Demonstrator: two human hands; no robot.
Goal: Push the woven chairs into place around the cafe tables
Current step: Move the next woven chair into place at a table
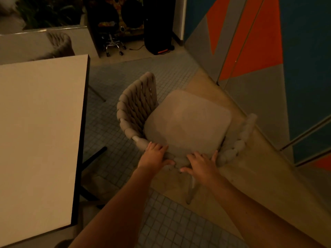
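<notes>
A beige woven chair with a plain seat cushion stands just below me, to the right of a white square cafe table. Its curved rope backrest faces me and its seat points away toward the wall. My left hand grips the top rail of the backrest, fingers over the rail and thumb under it. My right hand grips the same rail a little further right, next to the cushion's rear edge. A second woven chair sits at the far side of the table.
A painted wall in orange, grey and blue runs along the right above a concrete strip. A tall black speaker and a wheeled stool stand at the back. The table's black base legs reach out over the tiled floor.
</notes>
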